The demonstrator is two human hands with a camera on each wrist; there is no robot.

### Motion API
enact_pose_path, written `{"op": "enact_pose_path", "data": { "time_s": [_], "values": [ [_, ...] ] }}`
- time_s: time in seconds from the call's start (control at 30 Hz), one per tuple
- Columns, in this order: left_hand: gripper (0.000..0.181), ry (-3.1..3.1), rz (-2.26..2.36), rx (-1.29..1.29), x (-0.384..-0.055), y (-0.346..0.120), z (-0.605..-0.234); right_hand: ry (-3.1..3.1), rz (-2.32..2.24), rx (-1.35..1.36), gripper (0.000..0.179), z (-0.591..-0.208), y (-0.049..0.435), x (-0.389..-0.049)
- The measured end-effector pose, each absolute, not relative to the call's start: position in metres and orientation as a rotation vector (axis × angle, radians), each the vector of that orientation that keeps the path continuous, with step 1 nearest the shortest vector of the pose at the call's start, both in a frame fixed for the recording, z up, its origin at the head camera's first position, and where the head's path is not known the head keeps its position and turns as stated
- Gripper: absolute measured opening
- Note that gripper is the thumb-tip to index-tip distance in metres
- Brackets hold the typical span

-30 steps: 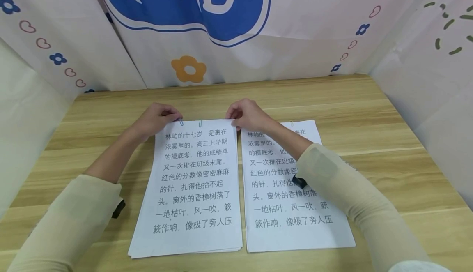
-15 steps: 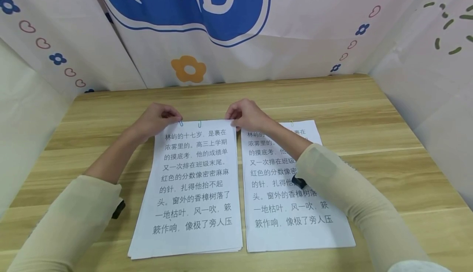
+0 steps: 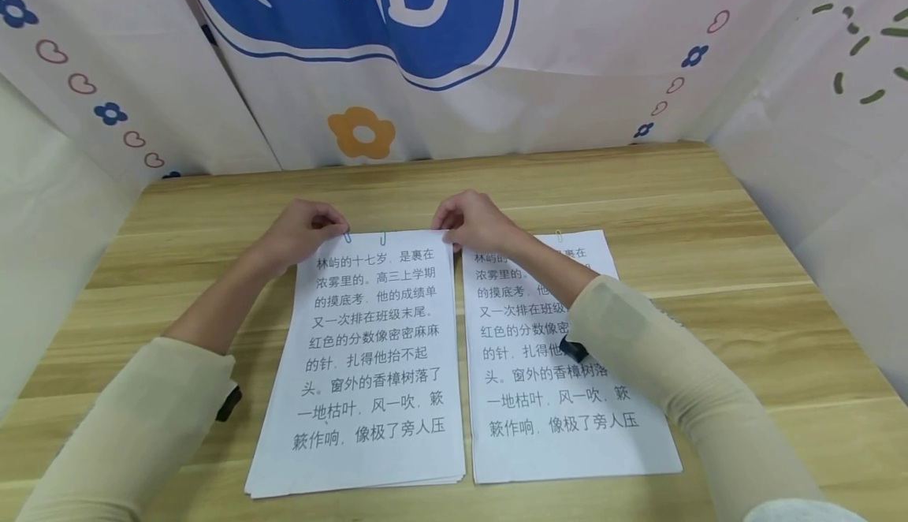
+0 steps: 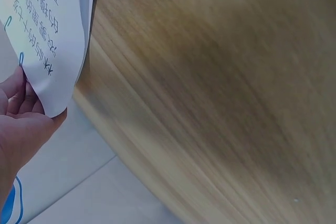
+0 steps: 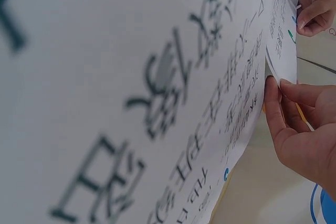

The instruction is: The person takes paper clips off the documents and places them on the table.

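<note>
"So, what's held?"
"The left hand [image 3: 296, 229] pinches the blue clip [image 4: 21, 59] at the left stack's [image 3: 374, 360] eleven o'clock; the right hand [image 3: 478, 222] grips its one o'clock corner."
"And the left stack?"
"Five o'clock from the left hand — long axis roughly twelve to six. The green clip [image 3: 383, 238] sits between — left hand nearer."

The left paper stack [image 3: 376, 380] and right paper stack [image 3: 546, 455] lie side by side on the wooden counter [image 3: 745, 270]; the left hand [image 3: 303, 232] pinches the former's far left corner, beside a blue clip [image 3: 347, 236]; the right hand [image 3: 478, 223] pinches that stack's far right corner; the right forearm [image 3: 553, 266] crosses over the latter.
</note>
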State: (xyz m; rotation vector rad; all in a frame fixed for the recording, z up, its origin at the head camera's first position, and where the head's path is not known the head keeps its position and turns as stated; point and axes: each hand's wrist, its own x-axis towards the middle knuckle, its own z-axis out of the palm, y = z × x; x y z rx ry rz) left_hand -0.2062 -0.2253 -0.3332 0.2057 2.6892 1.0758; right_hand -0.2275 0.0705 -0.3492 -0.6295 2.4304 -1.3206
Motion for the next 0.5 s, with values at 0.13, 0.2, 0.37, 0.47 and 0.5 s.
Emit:
{"op": "enact_pose_path", "data": {
  "time_s": [0.13,0.2,0.37,0.47,0.5],
  "values": [
    [0.021,2.707,1.074,0.186,-0.2059,-0.2242,-0.3345,2.427,-1.325,-0.631,0.015,-0.3499,0.0707,-0.2282],
    [0.022,2.715,1.076,0.177,-0.2063,-0.2242,-0.3352,2.425,-1.326,-0.632,0.015,-0.3499,0.0708,-0.2282],
    [0.022,2.719,1.088,0.161,-0.2074,-0.2246,-0.3361,2.429,-1.320,-0.632,0.015,-0.3496,0.0708,-0.2282],
    [0.022,2.716,1.095,0.161,-0.2076,-0.2254,-0.3363,2.433,-1.314,-0.628,0.015,-0.3496,0.0707,-0.2283],
    [0.022,2.713,1.097,0.163,-0.2078,-0.2260,-0.3363,2.434,-1.312,-0.626,0.015,-0.3495,0.0708,-0.2284]
  ]
}}
